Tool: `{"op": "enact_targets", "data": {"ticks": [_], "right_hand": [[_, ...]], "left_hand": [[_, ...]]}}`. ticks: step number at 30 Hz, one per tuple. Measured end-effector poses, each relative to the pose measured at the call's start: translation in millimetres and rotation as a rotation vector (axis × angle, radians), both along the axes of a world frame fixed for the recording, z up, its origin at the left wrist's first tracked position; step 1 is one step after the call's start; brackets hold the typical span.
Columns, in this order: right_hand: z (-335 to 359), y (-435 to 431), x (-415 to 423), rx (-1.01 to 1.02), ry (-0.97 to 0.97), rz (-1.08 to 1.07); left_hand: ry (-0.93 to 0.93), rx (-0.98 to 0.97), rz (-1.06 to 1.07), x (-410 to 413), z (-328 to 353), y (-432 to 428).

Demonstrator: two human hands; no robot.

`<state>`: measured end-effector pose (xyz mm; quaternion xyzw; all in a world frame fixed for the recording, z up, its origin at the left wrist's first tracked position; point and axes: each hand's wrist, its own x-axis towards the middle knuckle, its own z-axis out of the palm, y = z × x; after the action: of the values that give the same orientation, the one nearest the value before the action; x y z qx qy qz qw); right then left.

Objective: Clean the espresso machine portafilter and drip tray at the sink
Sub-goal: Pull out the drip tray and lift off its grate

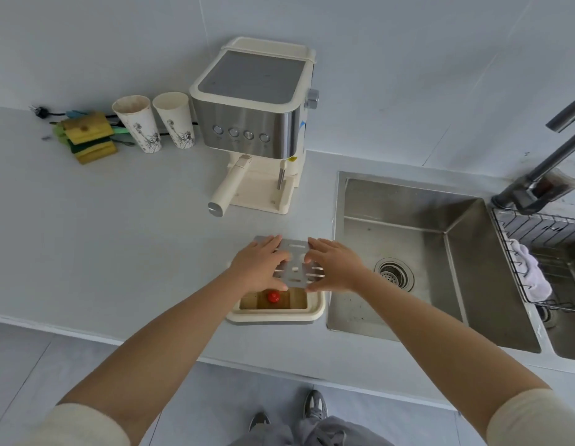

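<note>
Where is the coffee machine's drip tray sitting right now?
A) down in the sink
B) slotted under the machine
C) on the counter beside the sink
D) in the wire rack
C: the drip tray, under the metal grate, rests on the counter beside the sink, clear of the espresso machine.

One head-worn view looks forward and steeply down, close above the surface (118,252): sink (408,204) right, coffee machine (254,117) far, shoes (315,407) nearest.

A kitchen: steel sink (440,239) (drain visible), espresso machine (254,123), sponges (86,136).
</note>
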<state>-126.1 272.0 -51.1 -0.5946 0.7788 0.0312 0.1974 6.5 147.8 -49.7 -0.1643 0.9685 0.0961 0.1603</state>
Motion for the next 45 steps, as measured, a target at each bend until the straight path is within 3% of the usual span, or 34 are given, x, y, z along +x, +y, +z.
{"op": "enact_targets", "data": {"ticks": [9,17,27,36,45], "right_hand": [[3.8,4.1,-59.6,-0.013,0.064,-0.092],[-30.0,-1.2,-87.8,0.023,0.008,-0.114],[-56.1,-7.0,-102.2,0.035,-0.072,-0.106],[-63.4,-3.3,-105.9,0.039,-0.156,-0.114],[-53.4,1.1,-95.9,0.002,-0.200,-0.223]], "left_hand": [[0.029,-0.027,-0.089,-70.8,-1.7,-6.3],[-0.015,0.015,-0.083,-101.1,-30.6,-11.3],[-0.078,0.032,-0.064,-113.9,-52.2,-14.0],[0.017,0.060,-0.065,-111.3,-57.0,-14.5],[0.035,0.165,0.170,-87.1,-35.0,-28.0]]}}
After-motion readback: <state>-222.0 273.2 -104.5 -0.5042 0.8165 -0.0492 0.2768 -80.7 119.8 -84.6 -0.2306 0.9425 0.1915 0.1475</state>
